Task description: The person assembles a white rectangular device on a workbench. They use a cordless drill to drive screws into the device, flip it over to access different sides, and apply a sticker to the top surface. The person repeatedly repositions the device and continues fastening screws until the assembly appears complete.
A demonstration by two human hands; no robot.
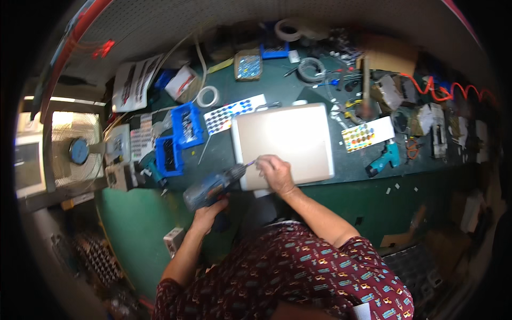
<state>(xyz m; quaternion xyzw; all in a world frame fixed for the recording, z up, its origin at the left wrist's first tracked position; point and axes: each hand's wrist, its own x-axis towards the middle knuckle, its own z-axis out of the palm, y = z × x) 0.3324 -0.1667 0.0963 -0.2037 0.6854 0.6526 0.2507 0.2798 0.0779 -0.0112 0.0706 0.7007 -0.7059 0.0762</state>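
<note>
My left hand [209, 214] grips the handle of a blue and black cordless drill [207, 190], which is blurred. The drill's bit slants up and right to the left part of a pale, silvery rectangular panel or case [288, 146] with rounded white edges. Close to the tip of the bit is my right hand [275, 173], its fingers bent and pinched together over the panel's near left area. Whatever lies between those fingertips is too small to make out. The panel rests on the green bench top [213, 160], along its front edge.
Left of the panel stand blue bins [188, 126] of small parts and a sheet of round stickers [234, 113]. To the right lie another sticker sheet [368, 135], a teal electric screwdriver [384, 159] and orange-handled scissors [412, 149]. Tape rolls [207, 96] and a coil of wire [311, 70] sit farther back.
</note>
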